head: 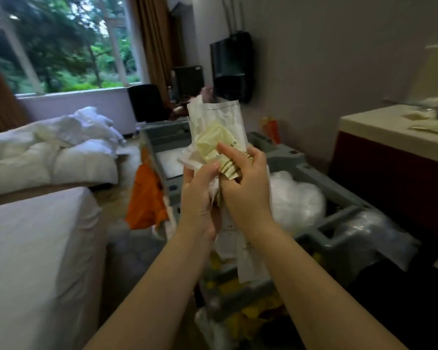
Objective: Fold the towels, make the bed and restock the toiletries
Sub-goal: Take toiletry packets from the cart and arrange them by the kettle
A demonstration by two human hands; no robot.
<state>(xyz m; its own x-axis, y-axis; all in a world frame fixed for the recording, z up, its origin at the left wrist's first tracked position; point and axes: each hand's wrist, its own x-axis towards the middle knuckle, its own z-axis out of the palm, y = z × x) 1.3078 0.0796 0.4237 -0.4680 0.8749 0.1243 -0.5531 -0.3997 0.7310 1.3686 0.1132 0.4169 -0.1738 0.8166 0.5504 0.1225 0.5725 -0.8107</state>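
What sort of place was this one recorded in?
Most likely a hotel guest room mid-service: a rumpled white duvet on the far bed, a grey housekeeping cart with bagged supplies, and toiletry packets gripped by the left hand and right hand.

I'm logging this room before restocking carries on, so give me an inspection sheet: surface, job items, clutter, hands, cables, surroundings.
Surface: grey cart below the hands; counter to the right bears small packets.
Job's things: toiletry packets held up; duvet lies crumpled; near bed sheeted.
Clutter: orange bag at the cart's side; clear plastic bags in it.
Hands: left hand and right hand both grip the toiletry packets.
Cables: nothing seen.
Surroundings: window, wall television.
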